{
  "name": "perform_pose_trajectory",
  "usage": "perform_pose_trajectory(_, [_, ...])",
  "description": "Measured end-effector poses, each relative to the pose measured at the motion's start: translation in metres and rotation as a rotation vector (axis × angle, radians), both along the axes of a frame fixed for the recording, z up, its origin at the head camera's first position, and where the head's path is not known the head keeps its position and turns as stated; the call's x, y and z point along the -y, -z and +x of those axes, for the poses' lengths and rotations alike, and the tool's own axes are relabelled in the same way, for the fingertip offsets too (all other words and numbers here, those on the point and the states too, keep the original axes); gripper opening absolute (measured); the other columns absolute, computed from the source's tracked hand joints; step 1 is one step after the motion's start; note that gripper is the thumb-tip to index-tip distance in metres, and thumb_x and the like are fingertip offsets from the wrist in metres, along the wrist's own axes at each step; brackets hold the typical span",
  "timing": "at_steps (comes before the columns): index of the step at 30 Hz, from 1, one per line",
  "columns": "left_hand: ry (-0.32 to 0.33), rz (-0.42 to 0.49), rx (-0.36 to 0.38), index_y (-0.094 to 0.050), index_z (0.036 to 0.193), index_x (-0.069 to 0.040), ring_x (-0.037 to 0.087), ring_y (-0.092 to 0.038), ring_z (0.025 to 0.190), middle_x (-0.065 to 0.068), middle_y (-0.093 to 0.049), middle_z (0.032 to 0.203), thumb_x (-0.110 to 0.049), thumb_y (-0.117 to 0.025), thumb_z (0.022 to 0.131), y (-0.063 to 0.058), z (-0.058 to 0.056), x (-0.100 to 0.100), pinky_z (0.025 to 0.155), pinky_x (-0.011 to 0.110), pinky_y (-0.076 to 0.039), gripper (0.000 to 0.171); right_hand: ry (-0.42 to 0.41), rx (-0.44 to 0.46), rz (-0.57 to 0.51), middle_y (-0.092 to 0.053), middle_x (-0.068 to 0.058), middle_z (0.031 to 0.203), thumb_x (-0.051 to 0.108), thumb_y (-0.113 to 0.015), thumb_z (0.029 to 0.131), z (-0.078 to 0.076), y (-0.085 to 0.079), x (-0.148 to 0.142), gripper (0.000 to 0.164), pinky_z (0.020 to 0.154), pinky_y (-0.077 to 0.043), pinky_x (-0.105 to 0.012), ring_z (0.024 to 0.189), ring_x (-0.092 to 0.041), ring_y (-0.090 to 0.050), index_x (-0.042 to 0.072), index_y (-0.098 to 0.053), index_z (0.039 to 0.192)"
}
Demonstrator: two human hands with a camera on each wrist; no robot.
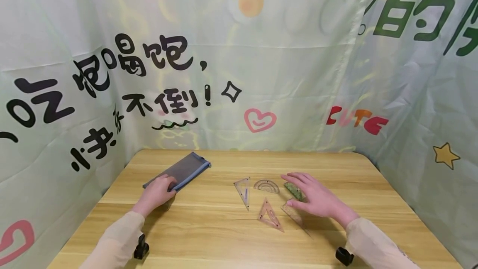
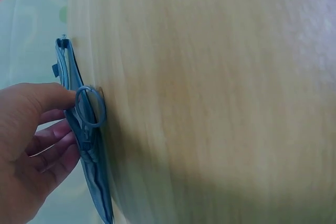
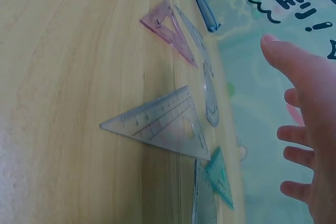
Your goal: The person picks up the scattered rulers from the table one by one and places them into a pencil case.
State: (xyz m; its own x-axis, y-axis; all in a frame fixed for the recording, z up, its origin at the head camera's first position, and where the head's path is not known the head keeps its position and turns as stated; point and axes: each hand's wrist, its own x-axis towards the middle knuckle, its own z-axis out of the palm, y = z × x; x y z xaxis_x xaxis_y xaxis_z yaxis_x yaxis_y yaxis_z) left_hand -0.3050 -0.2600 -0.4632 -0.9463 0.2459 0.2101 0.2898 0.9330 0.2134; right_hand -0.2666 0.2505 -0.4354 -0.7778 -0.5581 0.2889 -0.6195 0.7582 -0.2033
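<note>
My left hand point(image 1: 158, 192) pinches the edge of a grey mesh zip pouch point(image 1: 183, 168) with blue trim, at the table's left. The thumb lies on one face and the fingers point(image 2: 58, 153) on the other; a blue ring point(image 2: 90, 107) hangs beside the thumb. On the right, my right hand point(image 1: 317, 196) hovers with spread fingers over a green set square point(image 1: 293, 190) and a clear set square point(image 1: 295, 215), holding nothing. Left of it lie a pink set square point(image 1: 270, 218), a clear protractor point(image 1: 278, 191) and another clear set square point(image 1: 247, 202).
The wooden table point(image 1: 209, 235) has rounded far corners. Printed fabric curtains point(image 1: 298, 74) hang right behind it and along both sides. Near the right hand, the right wrist view also shows a clear, ruler-like piece point(image 3: 203, 195) beside the green set square.
</note>
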Motion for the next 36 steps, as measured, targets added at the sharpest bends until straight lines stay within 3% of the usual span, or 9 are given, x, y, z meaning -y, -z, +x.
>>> perform_pose_trajectory(6, [-0.010, 0.031, -0.020, -0.071, 0.095, -0.005, 0.014, -0.049, 0.068, 0.003, -0.057, 0.080, -0.008, -0.075, 0.082, -0.002, 0.002, -0.001, 0.061, 0.031, -0.044, 0.014, 0.011, 0.019, -0.026, -0.048, -0.009, 0.150, 0.045, -0.070, 0.089, -0.004, 0.004, -0.004, 0.073, 0.107, -0.043, -0.061, 0.136, -0.034, -0.046, 0.023, -0.040, 0.151])
perform_pose_trajectory(13, [-0.025, 0.079, -0.049, -0.072, 0.090, -0.004, 0.015, -0.057, 0.071, 0.006, -0.065, 0.083, -0.005, -0.071, 0.081, -0.004, 0.003, -0.002, 0.065, 0.035, -0.052, 0.009, 0.043, 0.055, -0.048, -0.047, -0.012, 0.150, 0.045, -0.071, 0.088, -0.009, 0.005, -0.009, 0.072, 0.107, -0.041, -0.065, 0.136, -0.037, -0.045, 0.022, -0.042, 0.150])
perform_pose_trajectory(36, [-0.058, 0.212, 0.004, -0.072, 0.087, -0.001, 0.015, -0.062, 0.071, 0.007, -0.070, 0.078, -0.001, -0.072, 0.083, -0.010, 0.019, -0.010, 0.066, 0.034, -0.055, 0.004, 0.057, 0.130, -0.117, -0.046, -0.014, 0.150, 0.043, -0.071, 0.089, -0.010, 0.005, -0.018, 0.070, 0.104, -0.041, -0.068, 0.136, -0.041, -0.043, 0.021, -0.043, 0.149])
